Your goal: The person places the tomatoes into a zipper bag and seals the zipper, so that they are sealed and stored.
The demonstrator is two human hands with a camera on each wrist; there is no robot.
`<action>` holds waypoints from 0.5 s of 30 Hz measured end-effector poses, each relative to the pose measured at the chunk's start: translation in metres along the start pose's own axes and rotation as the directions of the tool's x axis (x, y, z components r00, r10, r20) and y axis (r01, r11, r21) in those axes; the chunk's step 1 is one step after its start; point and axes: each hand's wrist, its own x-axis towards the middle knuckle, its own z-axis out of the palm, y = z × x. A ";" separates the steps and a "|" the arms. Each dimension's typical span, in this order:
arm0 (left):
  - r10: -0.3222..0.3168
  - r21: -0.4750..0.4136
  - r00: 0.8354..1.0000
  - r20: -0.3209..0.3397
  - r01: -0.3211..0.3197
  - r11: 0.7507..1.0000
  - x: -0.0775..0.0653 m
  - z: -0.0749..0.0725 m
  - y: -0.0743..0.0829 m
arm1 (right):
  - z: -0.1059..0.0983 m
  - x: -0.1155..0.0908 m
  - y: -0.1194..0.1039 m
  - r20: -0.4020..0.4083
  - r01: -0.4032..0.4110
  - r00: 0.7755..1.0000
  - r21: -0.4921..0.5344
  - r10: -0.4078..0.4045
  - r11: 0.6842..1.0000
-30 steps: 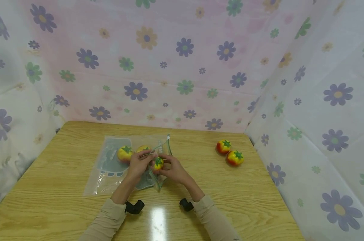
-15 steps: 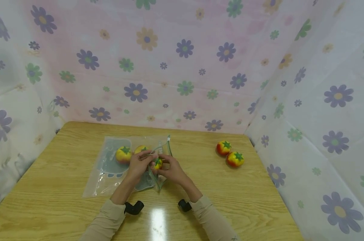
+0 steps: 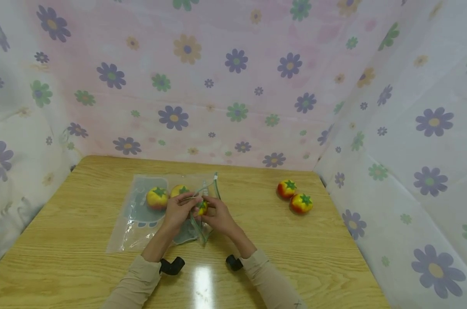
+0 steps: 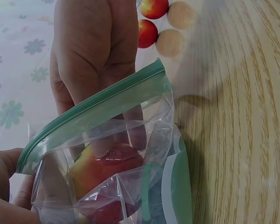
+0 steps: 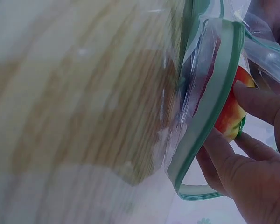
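A clear zip bag (image 3: 119, 234) with a green zip edge (image 4: 98, 105) lies on the table, its mouth facing right. Through its plastic show two toy tomatoes, a yellow-red one (image 3: 157, 199) and another (image 3: 178, 190) partly behind my left hand (image 3: 177, 213). That hand pinches the bag at its mouth, with the lips spread apart. My right hand (image 3: 222, 218) holds a third toy tomato (image 3: 201, 209) by its fingertips. In the left wrist view, those fingers reach past the zip edge and the tomato (image 4: 107, 170) shows behind the plastic.
Two more red-yellow toy tomatoes, one behind (image 3: 286, 189) and one in front (image 3: 301, 204), sit side by side on the right of the wooden table (image 3: 295, 257). Black angled pieces (image 3: 173, 266) stick out by both wrists. Flowered cloth (image 3: 233, 98) hangs behind and at the sides.
My right hand has moved slightly left with its tomato, further into the bag's mouth. The tomatoes inside have shifted a little to the left. My left hand stays almost in place.
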 end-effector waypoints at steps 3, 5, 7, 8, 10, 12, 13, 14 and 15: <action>0.000 0.009 1.000 -0.006 0.000 1.000 0.000 0.000 0.000 | 0.001 0.000 0.000 0.023 0.008 1.000 0.013 -0.008 1.000; -0.001 0.012 1.000 -0.006 0.002 1.000 0.000 0.000 0.001 | 0.000 -0.001 0.000 0.040 -0.005 0.999 0.034 0.004 0.999; -0.003 0.012 1.000 -0.009 0.003 1.000 0.000 0.000 0.001 | 0.000 -0.002 0.000 0.053 -0.026 0.998 0.064 0.022 0.998; -0.004 0.011 1.000 -0.009 0.004 1.000 0.000 0.000 0.001 | 0.000 -0.002 0.000 0.056 -0.037 0.998 0.075 0.033 0.996; -0.007 0.009 1.000 -0.005 0.007 1.000 0.000 0.000 0.001 | 0.000 -0.002 0.001 0.054 -0.054 0.997 0.086 0.050 0.995; -0.010 0.008 1.000 -0.004 0.010 1.000 0.000 0.000 0.001 | 0.001 -0.001 0.003 0.041 -0.050 0.998 0.079 0.046 0.996; -0.012 0.006 1.000 -0.001 0.012 1.000 0.000 0.000 0.001 | 0.001 0.000 0.004 0.031 -0.033 0.999 0.070 0.031 0.997; -0.015 0.002 1.000 0.002 0.015 1.000 0.000 0.000 0.001 | 0.002 0.000 0.004 0.022 -0.013 1.000 0.058 0.012 0.998; -0.016 -0.002 1.000 0.002 0.016 1.000 -0.001 0.000 0.001 | 0.001 -0.001 -0.002 0.020 -0.001 1.000 0.052 0.000 0.999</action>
